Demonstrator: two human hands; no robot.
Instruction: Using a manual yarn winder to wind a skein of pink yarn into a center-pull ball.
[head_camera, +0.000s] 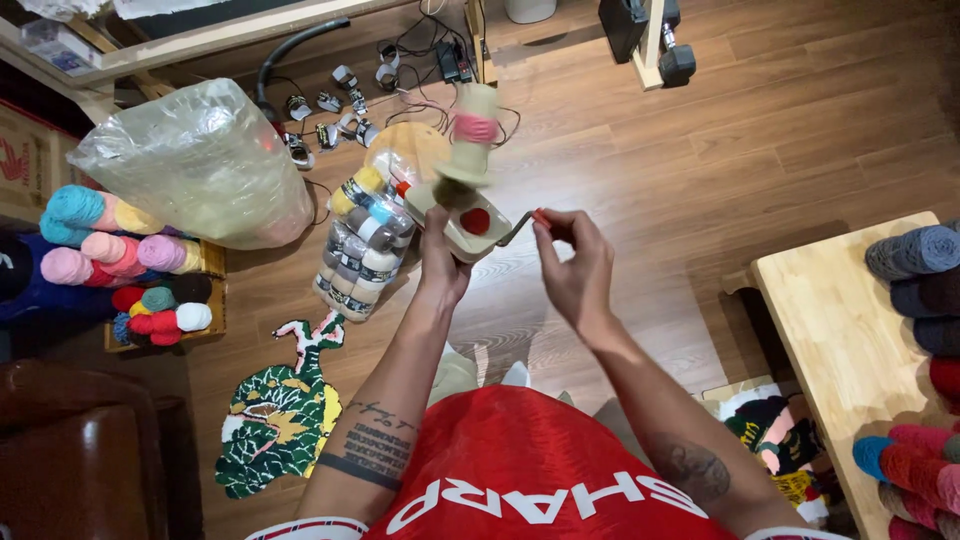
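Yarn winder (468, 215), cream body with a red knob, is held up over the wooden floor (780, 130). Left hand (440, 262) clasps the winder's underside, fingers wrapped. Right hand (575, 262) pinches the crank handle (528, 224) at the winder's right side. Blurred spindle carries pink yarn (476, 127) above the winder. Clear bag of yarn skeins (362, 245) lies left of the winder.
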